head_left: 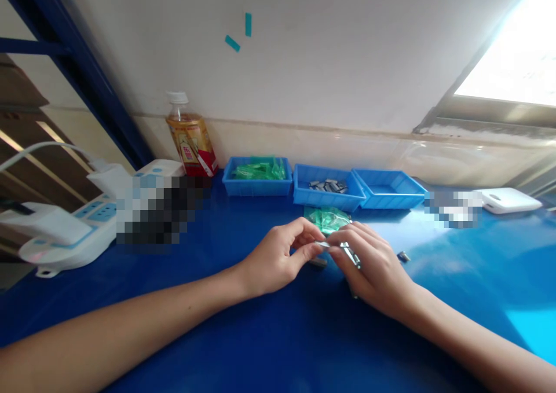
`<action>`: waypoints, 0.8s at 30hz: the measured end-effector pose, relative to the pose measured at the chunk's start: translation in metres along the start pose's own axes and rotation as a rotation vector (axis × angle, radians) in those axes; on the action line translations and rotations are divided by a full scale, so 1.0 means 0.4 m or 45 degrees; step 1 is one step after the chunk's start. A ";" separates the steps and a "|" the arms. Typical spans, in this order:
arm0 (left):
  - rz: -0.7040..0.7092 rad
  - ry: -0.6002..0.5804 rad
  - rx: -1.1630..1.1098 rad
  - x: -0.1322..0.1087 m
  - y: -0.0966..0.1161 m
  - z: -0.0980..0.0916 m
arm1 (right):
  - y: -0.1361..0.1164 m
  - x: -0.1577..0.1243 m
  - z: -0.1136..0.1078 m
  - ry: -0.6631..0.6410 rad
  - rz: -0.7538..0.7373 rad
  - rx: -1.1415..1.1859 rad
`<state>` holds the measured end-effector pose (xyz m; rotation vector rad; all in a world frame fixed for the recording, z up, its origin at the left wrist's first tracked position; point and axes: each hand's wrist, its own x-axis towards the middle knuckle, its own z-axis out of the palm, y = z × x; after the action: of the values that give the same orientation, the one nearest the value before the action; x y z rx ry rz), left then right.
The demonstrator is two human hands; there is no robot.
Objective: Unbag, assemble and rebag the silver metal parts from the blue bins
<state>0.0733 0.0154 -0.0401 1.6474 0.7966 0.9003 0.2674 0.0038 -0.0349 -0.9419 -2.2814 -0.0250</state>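
Note:
Over the blue table [243, 335], my left hand [278, 260] and my right hand [377, 265] meet fingertip to fingertip. Between them is a small silvery metal piece [322, 244], pinched by the thumb and fingers of my left hand. My right fingers close on its other end. A narrow metal part [351, 255] shows against my right hand; whether it joins the pinched piece I cannot tell. Just behind the fingers lies a green plastic bag [328, 219]. Another small metal piece [319, 262] lies beneath my hands, partly covered.
Along the wall stand a blue tray [258, 188] of green plastic bags, a blue tray [328, 198] of small metal pieces, and a third blue tray [393, 201]. A metal piece [403, 257] lies right. A bottle [191, 141] and power strip [95, 219] stand left, a white device [510, 200] right.

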 end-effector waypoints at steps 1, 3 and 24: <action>-0.027 0.009 -0.052 0.002 -0.002 0.000 | -0.002 -0.002 0.001 0.008 0.000 -0.014; -0.054 0.012 -0.112 0.004 -0.007 -0.001 | -0.005 -0.006 0.003 0.008 -0.023 -0.019; 0.282 -0.233 0.918 -0.014 0.005 -0.004 | 0.053 0.025 -0.071 -0.174 0.075 -0.199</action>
<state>0.0692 0.0109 -0.0389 2.4480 0.8776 0.6213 0.2918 0.0185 -0.0114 -1.1221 -2.4033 -0.1181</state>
